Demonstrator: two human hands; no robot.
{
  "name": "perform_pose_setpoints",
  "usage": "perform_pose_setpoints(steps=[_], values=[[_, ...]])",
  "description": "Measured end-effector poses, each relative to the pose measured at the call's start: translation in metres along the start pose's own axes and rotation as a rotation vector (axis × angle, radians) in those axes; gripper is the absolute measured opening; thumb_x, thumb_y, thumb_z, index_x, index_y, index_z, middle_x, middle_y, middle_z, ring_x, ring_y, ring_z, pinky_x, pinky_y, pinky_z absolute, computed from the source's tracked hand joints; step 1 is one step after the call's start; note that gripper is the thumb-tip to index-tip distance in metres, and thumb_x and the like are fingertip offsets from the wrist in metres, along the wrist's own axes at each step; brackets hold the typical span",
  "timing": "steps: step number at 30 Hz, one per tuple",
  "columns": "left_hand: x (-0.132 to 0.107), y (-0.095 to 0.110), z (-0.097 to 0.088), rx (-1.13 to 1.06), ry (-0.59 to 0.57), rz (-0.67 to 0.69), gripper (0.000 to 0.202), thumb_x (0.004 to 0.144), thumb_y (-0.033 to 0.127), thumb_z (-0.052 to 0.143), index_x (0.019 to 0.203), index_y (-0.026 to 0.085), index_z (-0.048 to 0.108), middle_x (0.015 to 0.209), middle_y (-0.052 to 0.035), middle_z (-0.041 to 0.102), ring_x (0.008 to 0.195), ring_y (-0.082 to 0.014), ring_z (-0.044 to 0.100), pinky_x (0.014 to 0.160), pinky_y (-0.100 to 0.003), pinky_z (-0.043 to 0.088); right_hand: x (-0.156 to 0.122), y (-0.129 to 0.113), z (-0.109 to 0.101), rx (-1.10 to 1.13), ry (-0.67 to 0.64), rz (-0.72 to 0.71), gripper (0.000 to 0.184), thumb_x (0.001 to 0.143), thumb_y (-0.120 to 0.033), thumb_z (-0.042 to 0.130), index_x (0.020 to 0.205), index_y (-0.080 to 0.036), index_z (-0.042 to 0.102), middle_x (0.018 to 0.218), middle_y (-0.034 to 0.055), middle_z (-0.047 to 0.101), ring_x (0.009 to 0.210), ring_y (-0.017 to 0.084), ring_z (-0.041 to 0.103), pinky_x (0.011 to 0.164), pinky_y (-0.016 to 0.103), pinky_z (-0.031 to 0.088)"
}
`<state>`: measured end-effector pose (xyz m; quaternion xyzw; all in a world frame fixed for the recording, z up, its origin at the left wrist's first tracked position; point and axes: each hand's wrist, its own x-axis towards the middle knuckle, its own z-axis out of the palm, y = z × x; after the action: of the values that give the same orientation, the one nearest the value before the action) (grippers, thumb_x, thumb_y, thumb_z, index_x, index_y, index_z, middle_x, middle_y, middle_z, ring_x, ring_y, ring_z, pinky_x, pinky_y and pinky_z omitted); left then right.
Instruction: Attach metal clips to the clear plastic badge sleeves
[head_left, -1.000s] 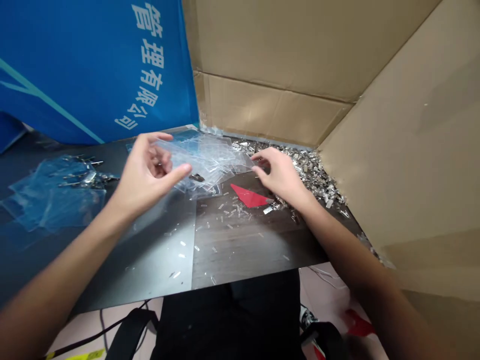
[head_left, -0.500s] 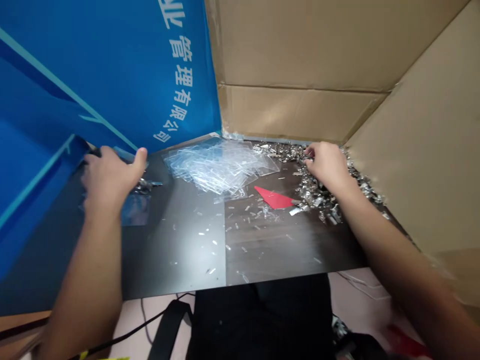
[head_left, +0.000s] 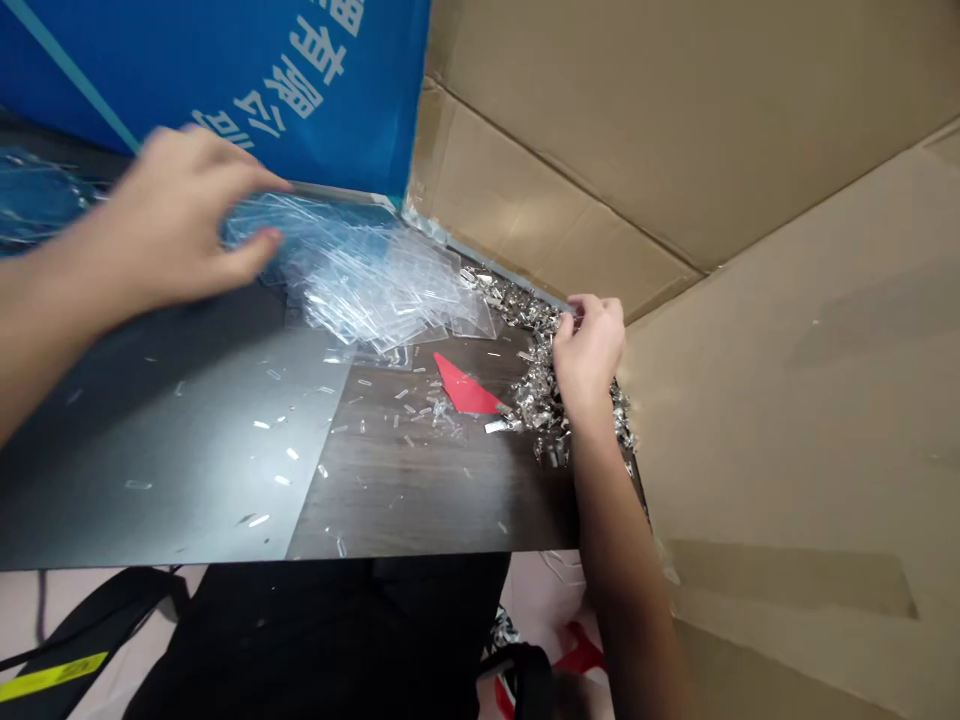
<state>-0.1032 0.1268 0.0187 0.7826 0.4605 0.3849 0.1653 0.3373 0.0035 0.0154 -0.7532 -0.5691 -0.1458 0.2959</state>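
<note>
My left hand [head_left: 176, 215] is blurred by motion, with fingers spread over the left edge of a heap of clear plastic sleeves [head_left: 360, 270] on the dark table [head_left: 225, 470]. My right hand [head_left: 589, 345] rests curled on a pile of small metal clips [head_left: 536, 385] at the table's right side, its fingertips pinched at the pile's far edge; what they pinch is too small to make out. A red triangular piece [head_left: 465, 390] lies between the sleeves and the clips.
A blue board with white characters [head_left: 247, 80] stands at the back left. Cardboard walls [head_left: 675, 150] close off the back and right. Small clear scraps [head_left: 300, 440] litter the table. More plastic sleeves [head_left: 34, 195] lie far left. Black straps and a bag sit below the table's front edge.
My left hand has swung from the far left pile back to the heap of clear sleeves. My right hand stays at the clip pile. The camera has turned and tilted.
</note>
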Motion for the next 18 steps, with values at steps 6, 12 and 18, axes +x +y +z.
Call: perform_pose_setpoints(steps=[6,12,18], values=[[-0.015,0.031,0.046,0.151,-0.349,0.230,0.046,0.102,0.029,0.060,0.146,0.022,0.071,0.150,-0.0064,0.073,0.147,-0.0286,0.052,0.139,-0.061,0.028,-0.011,-0.024,-0.008,0.100,0.045,-0.095,0.034,0.110,-0.017,0.049,0.127,-0.021,0.078,0.125,0.0182,0.071,0.111,0.030,0.076,0.100,0.049,0.062],[-0.019,0.023,0.046,0.160,-0.337,0.226,0.042,0.096,0.032,0.066,0.134,0.026,0.082,0.127,-0.0113,0.075,0.120,-0.0349,0.062,0.121,-0.056,0.043,-0.026,-0.044,-0.006,0.255,-0.004,-0.095,0.033,0.110,-0.017,0.051,0.120,-0.022,0.081,0.120,0.0171,0.074,0.114,0.032,0.073,0.106,0.053,0.060],[-0.028,0.022,0.048,0.160,-0.288,0.283,0.035,0.099,0.039,0.067,0.126,0.025,0.085,0.121,-0.0172,0.073,0.117,-0.0394,0.064,0.111,-0.058,0.050,-0.040,-0.053,0.005,0.366,-0.035,-0.180,0.031,0.112,-0.017,0.052,0.120,-0.021,0.083,0.117,0.0174,0.075,0.110,0.033,0.072,0.104,0.054,0.058]])
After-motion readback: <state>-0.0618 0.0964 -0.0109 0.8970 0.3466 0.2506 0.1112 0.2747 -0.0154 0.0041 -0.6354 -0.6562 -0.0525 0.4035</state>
